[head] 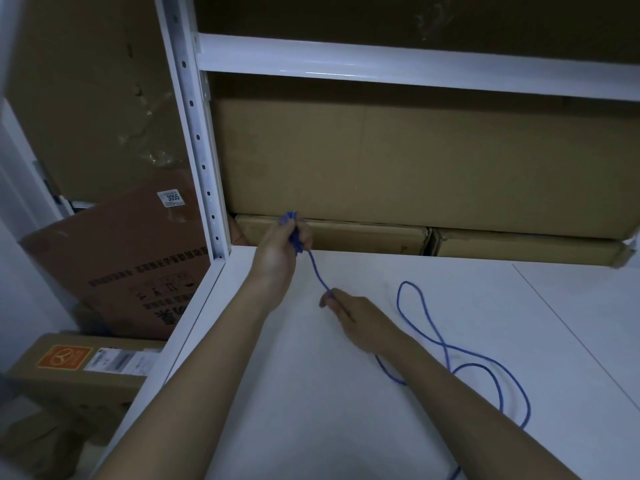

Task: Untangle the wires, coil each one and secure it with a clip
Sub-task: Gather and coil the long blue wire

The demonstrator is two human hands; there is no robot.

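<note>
A single blue wire (pixel 450 351) lies in loose loops on the white shelf surface (pixel 346 410) at the right. My left hand (pixel 280 251) is raised near the shelf's back left and grips a small bundle of coiled blue wire (pixel 294 237). From that bundle one strand runs down and right to my right hand (pixel 349 315), which pinches it just above the surface. Behind my right forearm the wire carries on into the loops. No clip is in view.
Large cardboard boxes (pixel 415 161) fill the back of the shelf under a white crossbeam (pixel 381 64). A white perforated upright post (pixel 197 140) stands at the left. Beyond the shelf's left edge, more cardboard boxes (pixel 114 265) lean and lie on the floor.
</note>
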